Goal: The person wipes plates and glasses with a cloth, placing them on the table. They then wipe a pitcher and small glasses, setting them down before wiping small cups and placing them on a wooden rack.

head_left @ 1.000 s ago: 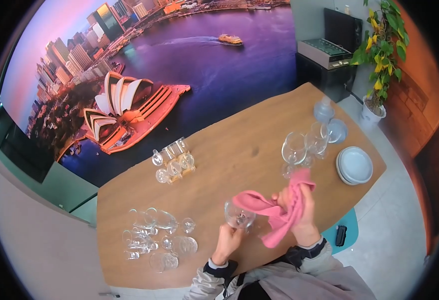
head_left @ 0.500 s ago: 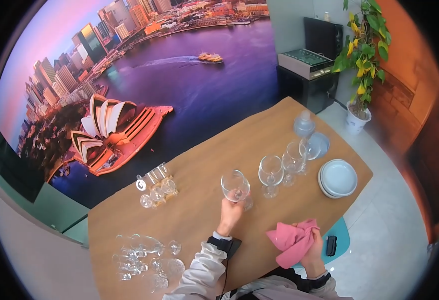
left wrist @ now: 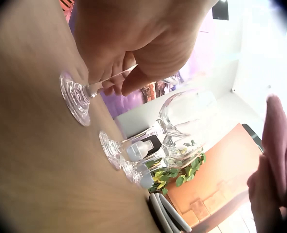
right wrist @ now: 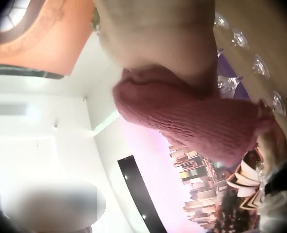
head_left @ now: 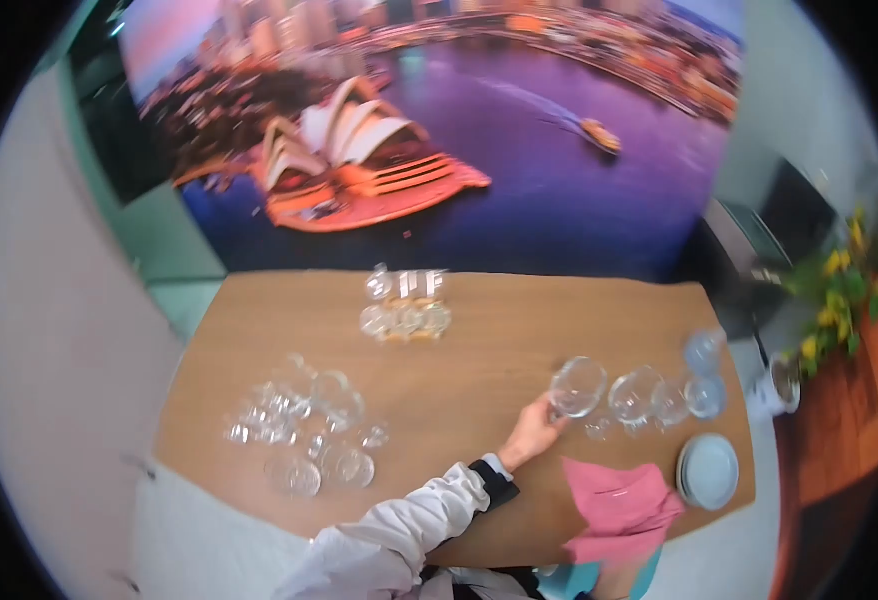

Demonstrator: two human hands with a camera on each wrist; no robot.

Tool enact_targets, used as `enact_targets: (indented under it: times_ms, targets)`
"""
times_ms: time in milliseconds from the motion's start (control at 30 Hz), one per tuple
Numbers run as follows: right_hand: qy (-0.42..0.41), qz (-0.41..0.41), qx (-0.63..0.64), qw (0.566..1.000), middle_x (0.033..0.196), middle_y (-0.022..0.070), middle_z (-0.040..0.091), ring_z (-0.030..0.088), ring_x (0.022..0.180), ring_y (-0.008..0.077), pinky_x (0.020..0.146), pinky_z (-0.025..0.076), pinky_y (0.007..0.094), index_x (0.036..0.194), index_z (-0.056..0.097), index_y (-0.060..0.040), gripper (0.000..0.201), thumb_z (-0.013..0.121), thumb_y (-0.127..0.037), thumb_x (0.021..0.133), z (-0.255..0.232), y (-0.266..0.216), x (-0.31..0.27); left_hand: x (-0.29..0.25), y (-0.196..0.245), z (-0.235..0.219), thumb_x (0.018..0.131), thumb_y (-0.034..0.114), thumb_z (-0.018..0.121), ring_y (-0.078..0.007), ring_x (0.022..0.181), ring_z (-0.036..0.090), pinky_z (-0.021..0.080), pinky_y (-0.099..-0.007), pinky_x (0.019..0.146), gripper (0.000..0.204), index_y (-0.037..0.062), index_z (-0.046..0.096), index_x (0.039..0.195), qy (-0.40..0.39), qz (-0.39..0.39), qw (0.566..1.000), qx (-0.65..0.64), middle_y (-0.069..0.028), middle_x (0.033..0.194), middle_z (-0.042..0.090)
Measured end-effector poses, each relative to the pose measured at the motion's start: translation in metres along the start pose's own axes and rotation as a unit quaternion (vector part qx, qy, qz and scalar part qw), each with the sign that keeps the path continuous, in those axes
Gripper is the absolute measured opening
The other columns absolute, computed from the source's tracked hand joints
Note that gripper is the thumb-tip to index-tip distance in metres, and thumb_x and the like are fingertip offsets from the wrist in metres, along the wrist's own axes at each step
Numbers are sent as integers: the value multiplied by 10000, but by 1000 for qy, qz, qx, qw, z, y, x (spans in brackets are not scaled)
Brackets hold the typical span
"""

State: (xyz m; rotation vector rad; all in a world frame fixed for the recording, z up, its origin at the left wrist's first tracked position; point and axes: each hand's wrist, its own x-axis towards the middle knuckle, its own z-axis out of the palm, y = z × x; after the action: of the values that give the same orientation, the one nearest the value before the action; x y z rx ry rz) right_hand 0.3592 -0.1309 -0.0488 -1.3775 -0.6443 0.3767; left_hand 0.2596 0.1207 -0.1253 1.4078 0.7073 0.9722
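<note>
A clear wine glass (head_left: 578, 387) stands toward the right of the wooden table, gripped low by my left hand (head_left: 533, 432). In the left wrist view, the thumb and fingers of that hand (left wrist: 138, 39) pinch the stem (left wrist: 115, 80), with the foot (left wrist: 76, 101) right at the tabletop. Just right of it is a row of similar wine glasses (head_left: 637, 394). My right hand (right wrist: 158, 43) holds a bunched pink cloth (head_left: 619, 505) near the table's front edge. In the head view the cloth hides much of that hand.
Stacked pale plates (head_left: 711, 472) sit at the right, with bluish glass vessels (head_left: 705, 396) behind them. Several glasses, some lying down, are grouped at the left, including a tumbler (head_left: 349, 466). Small glass cups (head_left: 409, 318) sit on a wooden rack at the back. A potted plant (head_left: 839, 300) stands beyond.
My left hand has carried the wine glass away from me and rightward, beside the other wine glasses. My right hand has drawn the cloth off the glass and lowered it. The head view has turned left.
</note>
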Motion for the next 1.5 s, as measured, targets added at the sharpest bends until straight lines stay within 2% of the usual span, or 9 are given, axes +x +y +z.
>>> enact_targets:
  times_ms: [100, 167, 267, 300, 333, 367, 433, 567, 1500]
  targets:
    - [-75, -52, -91, 992, 1139, 117, 588, 616, 1020, 235, 876, 516, 389, 1190, 504, -61, 325, 507, -325, 1001, 33, 1, -18, -38, 63, -25, 871, 35, 662, -244, 1170, 608, 516, -361, 947, 421, -11, 538, 1271, 14, 1, 986, 165, -167, 1225, 634]
    - [-53, 377, 375, 845, 1265, 124, 605, 610, 1105, 329, 961, 490, 473, 1237, 585, -55, 373, 673, -156, 888, 51, -36, -25, -70, 40, -55, 903, 19, 628, -232, 1164, 609, 508, -345, 970, 384, -26, 531, 1272, 66, -9, 993, 99, -164, 1218, 633]
    - [-54, 409, 407, 815, 1285, 112, 596, 598, 1128, 307, 989, 477, 498, 1290, 538, -64, 473, 669, -276, 888, 62, -29, -21, -125, 41, -109, 938, -11, 577, -212, 1120, 628, 522, -322, 963, 294, -43, 547, 1228, 151, -89, 983, 58, -151, 1176, 646]
    - [-56, 408, 407, 815, 1285, 112, 596, 598, 1128, 307, 989, 477, 498, 1290, 538, -64, 473, 669, -276, 888, 65, -29, -22, -143, 38, -126, 918, -19, 580, -221, 1059, 660, 541, -317, 919, 279, -39, 570, 1195, 204, -81, 972, 84, -148, 1103, 673]
    - [-145, 191, 52, 969, 1254, 112, 581, 594, 1104, 280, 966, 488, 468, 1274, 527, -63, 413, 561, -317, 950, 65, -26, -24, -156, 36, -142, 898, -27, 583, -230, 999, 691, 561, -313, 876, 265, -35, 593, 1163, 259, -72, 957, 111, -144, 1030, 700]
    - [-206, -68, -311, 926, 1224, 113, 566, 590, 1080, 253, 942, 498, 438, 1258, 515, -61, 390, 453, -357, 1011, 67, -26, -27, -166, 42, -154, 898, -27, 583, -230, 999, 691, 561, -313, 876, 265, -35, 593, 1163, 264, -71, 956, 110, -144, 1030, 700]
    - [-223, 75, -21, 972, 1259, 116, 559, 574, 1123, 271, 970, 483, 467, 1308, 494, -68, 451, 440, -398, 1005, 67, 14, -21, -188, 61, -165, 899, -21, 584, -227, 948, 701, 563, -313, 839, 223, -34, 609, 1120, 309, -58, 942, 121, -146, 988, 701]
    - [-234, 307, 396, 833, 1359, 96, 531, 506, 1276, 312, 1066, 418, 515, 1365, 478, -96, 520, 390, -457, 1001, 97, -7, -28, -207, 73, -153, 894, -20, 591, -220, 890, 695, 561, -327, 800, 228, -36, 596, 1121, 217, -77, 962, 147, -156, 978, 692]
    - [-191, 245, 324, 894, 1284, 94, 537, 562, 1160, 342, 865, 535, 564, 1253, 492, -109, 398, 319, -399, 1042, 100, -1, -48, -189, 77, -173, 837, 23, 644, -393, 1182, 528, 488, -424, 963, 777, -94, 196, 1462, 309, -28, 919, 242, -294, 1388, 410]
